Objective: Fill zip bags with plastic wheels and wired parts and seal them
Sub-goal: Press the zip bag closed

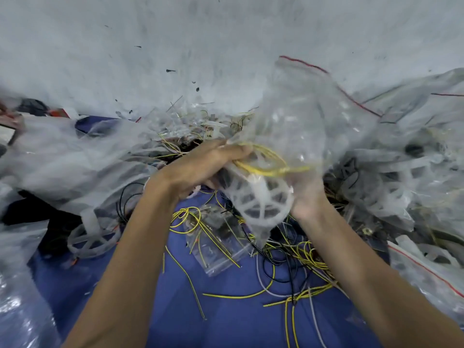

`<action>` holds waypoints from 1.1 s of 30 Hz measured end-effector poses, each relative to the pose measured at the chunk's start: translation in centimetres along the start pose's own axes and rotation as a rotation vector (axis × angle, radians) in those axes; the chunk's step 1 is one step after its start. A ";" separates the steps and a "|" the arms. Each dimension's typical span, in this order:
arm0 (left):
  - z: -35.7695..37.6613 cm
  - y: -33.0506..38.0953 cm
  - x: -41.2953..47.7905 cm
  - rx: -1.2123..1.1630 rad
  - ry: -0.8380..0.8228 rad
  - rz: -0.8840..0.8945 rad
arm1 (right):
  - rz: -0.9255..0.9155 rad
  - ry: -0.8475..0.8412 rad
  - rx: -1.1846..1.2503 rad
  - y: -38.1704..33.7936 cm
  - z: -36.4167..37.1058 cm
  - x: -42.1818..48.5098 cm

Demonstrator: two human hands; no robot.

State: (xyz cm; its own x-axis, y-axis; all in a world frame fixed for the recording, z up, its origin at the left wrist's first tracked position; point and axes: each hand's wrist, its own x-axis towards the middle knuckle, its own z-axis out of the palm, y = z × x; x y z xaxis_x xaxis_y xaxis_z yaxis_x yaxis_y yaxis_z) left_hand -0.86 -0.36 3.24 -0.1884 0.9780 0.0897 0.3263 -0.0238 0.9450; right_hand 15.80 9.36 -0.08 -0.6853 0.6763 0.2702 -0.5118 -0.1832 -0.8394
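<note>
Looking down on a blue surface (226, 312) strewn with loose wires (301, 295). Raised above it between both hands, a clear bag (301, 116) with a red zip line, holding a white wheel (261, 204) and a yellow wire loop (266, 167). Left hand (200, 167) laid against the bag's side, fingers stretched out. Right hand (306, 199) behind the plastic, grip too blurred to tell. Below, a small bag (213, 239) lying flat. At left, another wheel (93, 241); at right, heaped bags (414, 172).
</note>
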 end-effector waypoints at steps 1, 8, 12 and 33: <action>0.0 0.2 0.2 -0.012 0.060 -0.016 | 0.110 -0.015 0.153 0.0 0.7 0.1; 0.3 0.7 0.6 -0.037 0.116 -0.154 | 0.069 0.024 0.106 0.1 0.2 1.3; -1.0 0.8 -1.0 0.173 -0.159 -0.204 | 0.117 0.152 -0.037 0.2 1.1 1.4; -4.7 -0.8 -0.9 -0.088 0.281 0.074 | -0.107 0.277 -0.326 -1.9 1.0 0.8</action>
State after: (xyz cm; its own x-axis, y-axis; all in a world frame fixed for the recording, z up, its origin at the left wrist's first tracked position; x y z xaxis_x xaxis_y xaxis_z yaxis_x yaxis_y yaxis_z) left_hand -5.30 -2.21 3.83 -0.4204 0.8775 0.2308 0.2691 -0.1224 0.9553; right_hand 15.71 9.54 2.24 -0.4498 0.8531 0.2645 -0.3515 0.1032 -0.9305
